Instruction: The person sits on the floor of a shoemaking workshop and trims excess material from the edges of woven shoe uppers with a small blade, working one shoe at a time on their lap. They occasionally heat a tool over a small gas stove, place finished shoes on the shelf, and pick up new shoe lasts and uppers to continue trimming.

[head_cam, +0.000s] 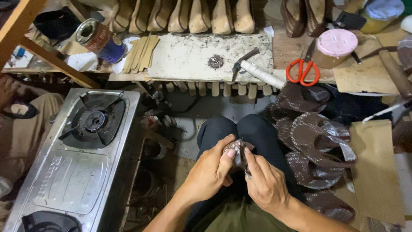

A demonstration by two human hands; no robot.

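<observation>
Dark patterned shoe piece (234, 148) over the knees, pinched in left hand (210, 172) grip — right hand (264, 182) just right of it, closed on a slim metal tool (243, 158) — tool upright against the piece's right edge.

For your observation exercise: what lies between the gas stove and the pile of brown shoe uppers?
In the head view, the person's dark-trousered knees lie between the stove and the uppers, with both hands above the lap holding a small brown piece.
</observation>
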